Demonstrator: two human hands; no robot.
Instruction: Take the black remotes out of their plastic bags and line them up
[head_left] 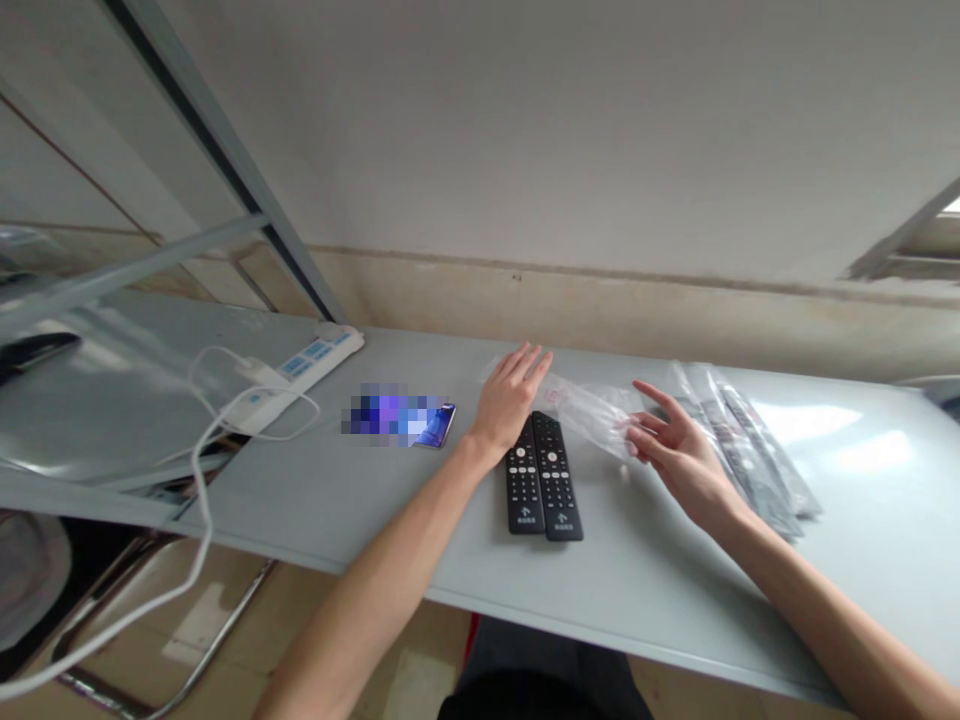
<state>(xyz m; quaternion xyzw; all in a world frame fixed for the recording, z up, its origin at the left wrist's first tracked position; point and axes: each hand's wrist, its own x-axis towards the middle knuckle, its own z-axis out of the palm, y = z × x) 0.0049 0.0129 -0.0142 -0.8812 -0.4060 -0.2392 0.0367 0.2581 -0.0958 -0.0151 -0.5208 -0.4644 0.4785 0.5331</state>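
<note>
My right hand (679, 450) pinches one end of a clear plastic bag (592, 412) between thumb and fingers, its index finger raised. The bag stretches left across the desk toward my left hand (514, 395), which lies palm down with fingers extended over the bag's far end. Two black remote controls (525, 490) lie side by side below the bag, keys facing up. The top of the left one is partly behind my left hand. Right of my right hand, several bagged remote controls (742, 450) lie in a pile.
A phone (435, 425), partly pixelated, lies on the grey desk (360, 510) to the left. Behind it are a white power strip (315, 365) with a plugged-in charger and a white cable (201, 490) hanging over the front edge. A metal frame post (292, 250) stands at the left.
</note>
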